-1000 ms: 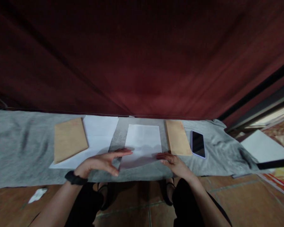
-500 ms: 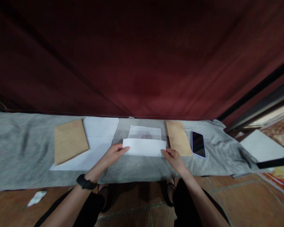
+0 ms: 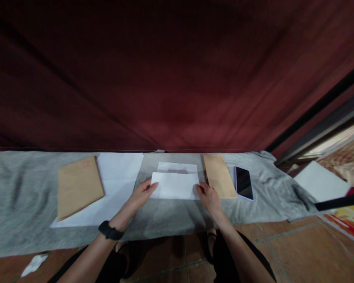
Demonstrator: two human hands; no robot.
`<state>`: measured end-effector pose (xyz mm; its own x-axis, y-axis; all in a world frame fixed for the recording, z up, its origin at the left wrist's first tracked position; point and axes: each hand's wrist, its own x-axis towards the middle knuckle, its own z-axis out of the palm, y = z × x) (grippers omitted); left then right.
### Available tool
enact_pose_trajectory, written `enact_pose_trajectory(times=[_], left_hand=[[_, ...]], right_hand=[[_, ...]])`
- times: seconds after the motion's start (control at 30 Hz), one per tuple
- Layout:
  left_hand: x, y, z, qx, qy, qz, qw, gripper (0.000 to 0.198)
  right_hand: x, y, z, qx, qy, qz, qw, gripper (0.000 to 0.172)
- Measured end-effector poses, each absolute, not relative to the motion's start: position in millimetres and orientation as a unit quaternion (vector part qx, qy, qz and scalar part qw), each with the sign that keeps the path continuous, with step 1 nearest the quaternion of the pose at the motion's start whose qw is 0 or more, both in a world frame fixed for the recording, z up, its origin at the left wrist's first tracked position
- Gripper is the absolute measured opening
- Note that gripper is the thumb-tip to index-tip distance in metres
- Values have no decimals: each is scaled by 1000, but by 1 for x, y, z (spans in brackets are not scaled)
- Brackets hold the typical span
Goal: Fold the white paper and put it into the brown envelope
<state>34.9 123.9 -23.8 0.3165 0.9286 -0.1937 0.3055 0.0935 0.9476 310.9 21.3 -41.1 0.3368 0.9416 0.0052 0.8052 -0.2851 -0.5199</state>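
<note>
A folded white sheet of paper (image 3: 175, 186) is held by its two short sides over the grey cloth. My left hand (image 3: 143, 192) pinches its left edge, thumb on top. At the right edge, my right hand (image 3: 209, 197) grips it the same way. Just behind lies another white paper (image 3: 177, 168), its near part covered by the held sheet. Close to my right hand is a narrow brown envelope (image 3: 220, 176). Left of my left hand, large white sheets (image 3: 120, 169) lie partly under a stack of brown envelopes (image 3: 79, 186).
A phone (image 3: 244, 183) with a pale purple case lies on the grey cloth (image 3: 271, 200) at the right. Behind the surface hangs a dark red curtain (image 3: 165, 78). A white scrap (image 3: 34, 264) is on the tiled floor. Papers and colourful packaging (image 3: 349, 220) sit at far right.
The held sheet has come down and now shows more of its face, covering more of the paper behind it. Both hands keep their grip. The camera view has shifted slightly.
</note>
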Motion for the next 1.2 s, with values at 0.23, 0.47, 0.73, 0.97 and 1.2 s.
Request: enact_pose_trajectory(times=[0.23, 0.47, 0.73, 0.97, 1.2], left_hand=[[28, 117, -31, 651, 524, 259, 485, 50], [19, 104, -23, 701, 547, 202, 410, 36], [1, 82, -23, 721, 585, 90, 359, 23], [16, 66, -13, 753, 631, 20, 186, 16], [27, 66, -6, 748, 647, -17, 149, 21]], right_hand=[[313, 19, -41, -774, -571, 180, 206, 33], [307, 21, -43, -758, -585, 188, 219, 29], [296, 18, -46, -768, -590, 159, 192, 33], [283, 11, -44, -793, -581, 116, 143, 29], [283, 6, -42, -809, -565, 115, 113, 31]])
